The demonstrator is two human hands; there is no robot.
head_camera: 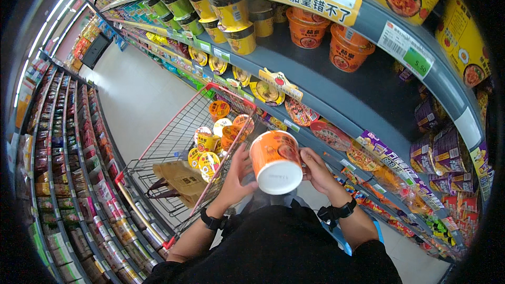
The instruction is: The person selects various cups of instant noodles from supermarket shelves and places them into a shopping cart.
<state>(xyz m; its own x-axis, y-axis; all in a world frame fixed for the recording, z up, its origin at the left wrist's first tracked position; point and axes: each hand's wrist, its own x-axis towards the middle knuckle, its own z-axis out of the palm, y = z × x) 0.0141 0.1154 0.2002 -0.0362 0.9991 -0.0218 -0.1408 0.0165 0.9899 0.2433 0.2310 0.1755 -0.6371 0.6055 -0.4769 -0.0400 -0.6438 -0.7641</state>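
An orange paper instant-noodle cup [275, 157] is tilted so that its white base faces me. My right hand [317, 169] grips its right side, the thumb against the wall and the other fingers partly hidden. At the cup's left side is my left hand [236, 175], curved with fingers and thumb apart; whether it bears on the cup is unclear. Just beyond my left hand stands a wire shopping cart [158, 142] with red-pink edges. It holds several orange, yellow and white noodle cups [209, 142] and a brown bag [177, 179].
Shelving [355, 106] curves along my right, carrying orange noodle tubs [351, 49], yellow cups [236, 31] and purple cups [449, 150]. Price labels [406, 47] line its edges. Packed shelves [75, 165] run along the left. A pale floor aisle [130, 83] leads away between them.
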